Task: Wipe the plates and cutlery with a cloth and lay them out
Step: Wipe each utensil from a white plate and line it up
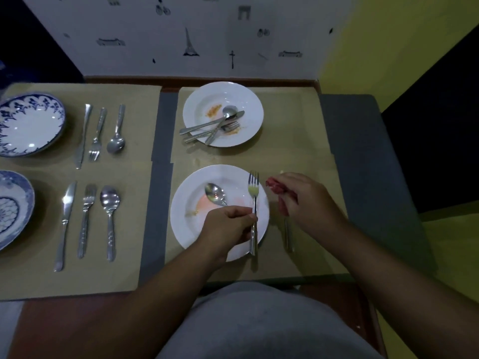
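A white wall (155, 27) with small black drawings was seen behind a desk (158, 203) that was covered with brown mats (298, 141). On the near right mat a white plate (186, 229) with orange smears was set, and a spoon (216, 194) was laid in it. A fork (254, 193) was held by its handle in the left grip (228, 226), with the fingers curled round it and the prongs pointed away over the plate's right rim. A bunched red cloth (274, 186) was held tight in the right grip (305, 200), just beside the prongs but apart from them. A thin piece of cutlery (289, 237) was partly hidden under that grip. Farther back, a second white plate (248, 99) was piled with dirty cutlery (215, 125). On the left, a far blue plate (31, 123) and a near blue plate (13, 211) were set out. A far row (97, 133) and a near row (86, 218) of knife, fork and spoon were lined up beside them.
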`<state>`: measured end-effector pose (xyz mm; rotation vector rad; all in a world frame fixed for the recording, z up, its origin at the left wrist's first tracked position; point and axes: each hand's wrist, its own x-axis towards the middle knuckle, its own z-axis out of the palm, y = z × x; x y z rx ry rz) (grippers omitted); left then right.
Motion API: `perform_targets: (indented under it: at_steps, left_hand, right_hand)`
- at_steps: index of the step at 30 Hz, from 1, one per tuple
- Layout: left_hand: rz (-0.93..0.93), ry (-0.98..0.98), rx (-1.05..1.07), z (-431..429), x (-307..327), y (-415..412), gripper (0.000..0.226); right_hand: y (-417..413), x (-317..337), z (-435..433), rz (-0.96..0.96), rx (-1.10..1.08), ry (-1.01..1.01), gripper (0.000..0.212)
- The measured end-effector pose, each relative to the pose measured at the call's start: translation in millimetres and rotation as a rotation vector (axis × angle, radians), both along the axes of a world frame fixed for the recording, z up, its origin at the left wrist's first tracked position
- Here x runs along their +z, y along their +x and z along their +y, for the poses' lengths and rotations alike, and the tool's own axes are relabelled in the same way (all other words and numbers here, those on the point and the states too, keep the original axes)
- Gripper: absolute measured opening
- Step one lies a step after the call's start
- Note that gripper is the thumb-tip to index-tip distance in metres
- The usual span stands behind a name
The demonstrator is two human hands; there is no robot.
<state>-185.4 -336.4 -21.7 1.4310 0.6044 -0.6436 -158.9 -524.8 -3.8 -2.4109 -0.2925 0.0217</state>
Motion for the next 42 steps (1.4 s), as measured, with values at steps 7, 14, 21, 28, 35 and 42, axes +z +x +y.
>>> perform_targets:
  at_steps: [7, 14, 21, 28, 35, 42]
  left_hand:
    - [-0.027, -0.023, -0.096, -72, -6, 16, 0.012]
    - [-0.071, 0.234, -0.233, -127, -39, 31, 0.01]
    - [-0.037, 0.304, -0.277, -151, -56, 36, 0.007]
    - [-0.114, 0.408, -0.371, -155, -56, 35, 0.008]
    - [-0.186, 0.463, -0.364, -142, -49, 27, 0.018]
    - [-0.172, 0.301, -0.055, -89, -22, 9, 0.011]
  right_hand:
    - [-15, -7, -63, 0.012, -0.087, -0.055, 0.027]
    - [-21, -15, -108, 0.094, -0.151, -0.03, 0.035]
    - [-22, -23, -126, 0.139, -0.15, 0.0, 0.038]
    - [-20, -26, -128, 0.134, -0.121, 0.007, 0.037]
    - [-21, -27, -118, 0.103, -0.107, 0.014, 0.037]
    - [-14, -21, -82, 0.066, -0.009, -0.01, 0.037]
